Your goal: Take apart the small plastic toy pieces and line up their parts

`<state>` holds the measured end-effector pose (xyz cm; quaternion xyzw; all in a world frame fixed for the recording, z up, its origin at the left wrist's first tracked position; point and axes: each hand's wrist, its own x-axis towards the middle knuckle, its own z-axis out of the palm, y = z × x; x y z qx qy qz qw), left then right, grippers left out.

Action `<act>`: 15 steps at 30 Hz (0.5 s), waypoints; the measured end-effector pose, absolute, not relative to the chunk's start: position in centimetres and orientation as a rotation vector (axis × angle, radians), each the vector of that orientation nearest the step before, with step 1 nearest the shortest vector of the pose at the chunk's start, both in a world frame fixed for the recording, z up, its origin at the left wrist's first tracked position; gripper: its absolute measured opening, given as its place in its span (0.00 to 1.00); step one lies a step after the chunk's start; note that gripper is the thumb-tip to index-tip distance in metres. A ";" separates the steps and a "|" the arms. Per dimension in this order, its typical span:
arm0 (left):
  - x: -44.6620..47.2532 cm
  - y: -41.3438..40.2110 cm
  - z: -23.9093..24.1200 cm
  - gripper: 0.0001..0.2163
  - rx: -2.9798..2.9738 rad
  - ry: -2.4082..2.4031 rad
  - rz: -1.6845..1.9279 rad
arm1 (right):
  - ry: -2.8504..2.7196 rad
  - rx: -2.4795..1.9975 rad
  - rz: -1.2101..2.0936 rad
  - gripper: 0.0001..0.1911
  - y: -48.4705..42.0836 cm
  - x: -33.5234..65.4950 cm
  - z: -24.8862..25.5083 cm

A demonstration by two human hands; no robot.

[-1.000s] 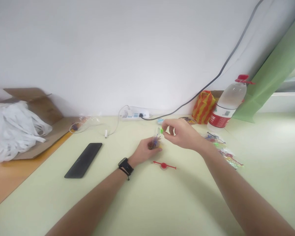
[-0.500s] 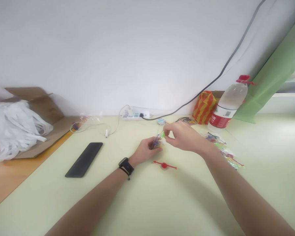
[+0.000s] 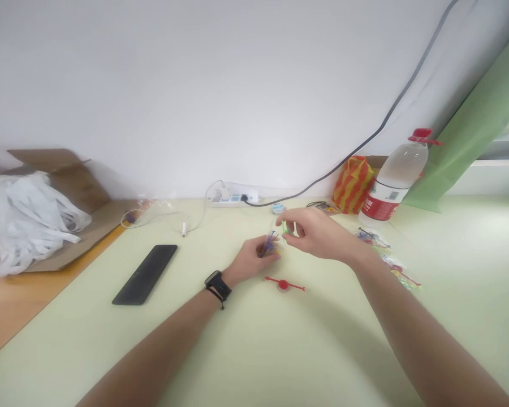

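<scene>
A small, clear, thin plastic bag (image 3: pixel 273 243) stands tilted in the left hand (image 3: pixel 254 255), gripped between thumb and fingers; slim blue stems and some yellow pieces show in it, too blurred to tell apart. Just above and to its right, a small bright green plastic piece (image 3: pixel 285 228) shows between the thumb and forefinger of the right hand (image 3: pixel 314 233); whether it is pinched is unclear. Nearer the wearer, a red plastic arrow-shaped pointer with a round hub (image 3: pixel 283 284) lies slantwise, clear of both hands.

Left grip (image 3: pixel 251 258) holds bag (image 3: pixel 272 244); right grip (image 3: pixel 309 230) at green piece (image 3: pixel 284 227).
</scene>
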<state>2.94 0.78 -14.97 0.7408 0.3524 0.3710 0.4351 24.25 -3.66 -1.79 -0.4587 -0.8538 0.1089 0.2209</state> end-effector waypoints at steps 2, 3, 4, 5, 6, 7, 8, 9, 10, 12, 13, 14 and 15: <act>2.9 0.8 -14.9 0.14 1.853 0.882 0.917 | -2.380 -1.288 0.258 0.04 -3.7 24.2 -1.8; 2.9 0.7 -14.9 0.14 1.860 0.886 0.913 | -2.386 -1.301 0.238 0.08 -3.8 24.1 -1.8; 2.9 0.7 -14.9 0.14 1.868 0.891 0.909 | -2.390 -1.314 0.216 0.09 -3.8 24.1 -1.8; 2.9 0.7 -14.9 0.14 1.877 0.895 0.906 | -2.393 -1.325 0.191 0.10 -3.8 24.0 -1.9; 2.9 0.7 -14.8 0.13 1.884 0.898 0.905 | -2.401 -1.332 0.160 0.10 -3.9 23.9 -1.9; 2.9 0.7 -14.8 0.13 1.892 0.900 0.905 | -2.414 -1.336 0.125 0.09 -3.9 23.9 -1.9; 2.9 0.7 -14.8 0.13 1.899 0.902 0.904 | -2.430 -1.340 0.091 0.09 -3.9 23.8 -1.9; 2.9 0.7 -14.8 0.13 1.905 0.903 0.903 | -2.447 -1.342 0.058 0.08 -3.9 23.7 -1.9; 2.9 0.7 -14.8 0.13 1.910 0.904 0.902 | -2.466 -1.339 0.030 0.08 -4.0 23.7 -1.9; 2.9 0.7 -14.9 0.13 1.920 0.911 0.900 | -2.500 -1.321 -0.016 0.08 -4.0 23.5 -1.9; 2.9 0.7 -15.0 0.13 1.923 0.914 0.899 | -2.508 -1.310 -0.039 0.08 -4.1 23.4 -1.8; 2.9 0.7 -15.0 0.13 1.925 0.917 0.898 | -2.510 -1.301 -0.059 0.08 -4.1 23.3 -1.8; 2.9 0.7 -15.1 0.13 1.927 0.920 0.897 | -2.506 -1.295 -0.073 0.07 -4.1 23.3 -1.8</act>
